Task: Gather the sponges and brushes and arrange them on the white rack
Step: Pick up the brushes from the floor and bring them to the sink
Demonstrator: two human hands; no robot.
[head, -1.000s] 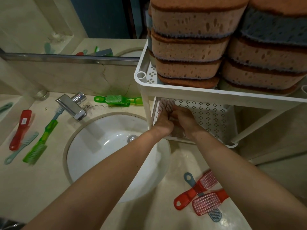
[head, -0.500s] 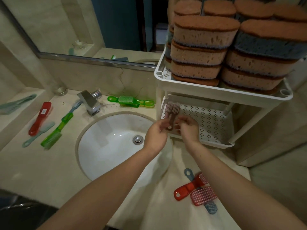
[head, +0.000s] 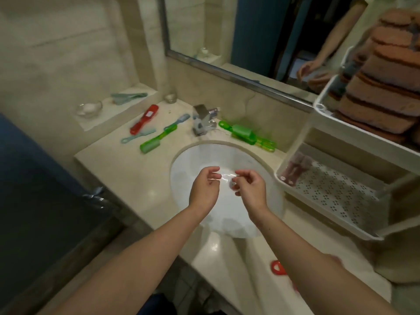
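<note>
My left hand (head: pixel 204 189) and my right hand (head: pixel 248 189) hover side by side over the white sink (head: pixel 204 155), fingers loosely curled, holding nothing I can make out. A pair of pale pink brushes (head: pixel 295 169) lies at the left end of the white rack's lower shelf (head: pixel 341 196). Brown and grey sponges (head: pixel 381 94) are stacked on its top shelf. On the counter left of the faucet (head: pixel 204 120) lie a red brush (head: pixel 144 119), a teal brush (head: pixel 136 136), a green brush (head: pixel 151 144) and a blue-handled one (head: pixel 179 120). Another green brush (head: pixel 244 133) lies behind the sink.
A red brush handle (head: pixel 278 267) shows on the counter under my right forearm. More teal brushes (head: pixel 129 96) and a glass dish (head: pixel 88 108) sit on a raised ledge at the back left. A mirror (head: pixel 250 30) hangs above the counter. A dark bin (head: pixel 45 212) stands to the left.
Both hands let go of the pink brushes, which now lie on the rack's lower shelf, and pulled back left over the sink. My view swung left and rose.
</note>
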